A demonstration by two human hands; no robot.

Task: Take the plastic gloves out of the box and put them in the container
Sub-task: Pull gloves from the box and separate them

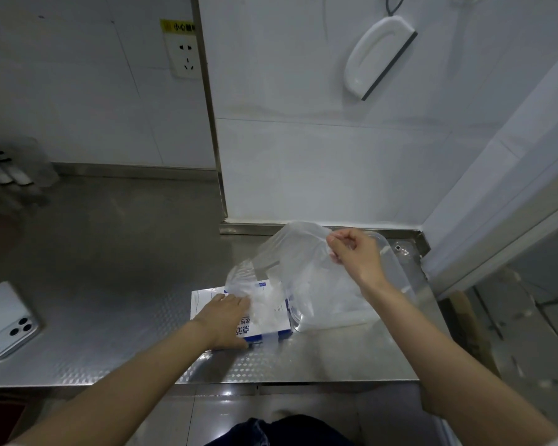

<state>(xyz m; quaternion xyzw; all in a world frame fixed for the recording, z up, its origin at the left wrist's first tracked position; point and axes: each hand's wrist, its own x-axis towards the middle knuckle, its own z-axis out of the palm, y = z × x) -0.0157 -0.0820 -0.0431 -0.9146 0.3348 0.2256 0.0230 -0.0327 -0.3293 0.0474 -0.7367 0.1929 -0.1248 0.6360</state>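
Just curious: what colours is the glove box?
The glove box is white with blue trim, head view.

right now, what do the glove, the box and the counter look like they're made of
glove: thin clear plastic film, slightly hazy; it creases and drapes where the right hand pinches it.
box: probably printed cardboard, matte white with blue; flat panels, crisp edges.
counter: looks like stainless steel, brushed, with an embossed pattern near the front; dull reflections.

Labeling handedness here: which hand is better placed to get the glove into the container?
Right. The right hand pinches the plastic glove, lifted over the clear container beside the box. The left hand lies flat on the box, steadying it.
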